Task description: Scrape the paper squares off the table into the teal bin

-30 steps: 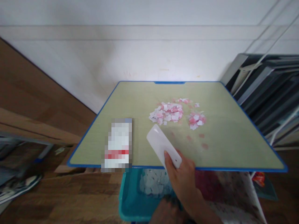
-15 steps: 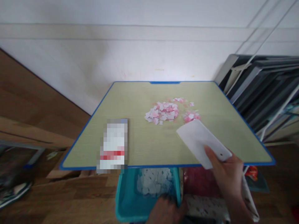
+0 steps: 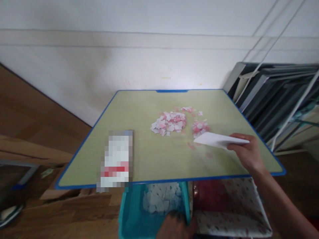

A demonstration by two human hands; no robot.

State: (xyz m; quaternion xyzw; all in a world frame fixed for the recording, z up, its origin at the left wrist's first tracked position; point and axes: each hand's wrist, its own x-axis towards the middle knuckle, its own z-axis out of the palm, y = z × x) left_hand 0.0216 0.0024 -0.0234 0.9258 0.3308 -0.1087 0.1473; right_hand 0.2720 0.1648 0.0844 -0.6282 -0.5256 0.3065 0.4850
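My right hand [image 3: 245, 151] is closed round the near end of a stiff white card [image 3: 214, 139], now seen nearly edge-on. The card's far edge touches or hangs just over a small heap of pink and white paper scraps [image 3: 200, 126] on the folding table [image 3: 149, 156]. Left of it lies a larger heap of similar scraps [image 3: 170, 122]. Below the table's front edge my left hand [image 3: 175, 226] is closed at the right rim of a teal basin [image 3: 132, 212], its fingertips hidden. White paper pieces [image 3: 163, 198] lie inside the basin.
A phone [image 3: 116, 159] with a blurred screen lies at the table's front left, overhanging the edge. Right of the basin stands a patterned, lined box [image 3: 231, 220]. Dark flat panels [image 3: 281, 84] lean beyond the table's right side. A white wall [image 3: 149, 66] rises behind it.
My right hand has moved forward and tilted the card from lying broad-face up to nearly edge-on, against the small heap. A few pink scraps now show near it. My left hand stays at the basin.
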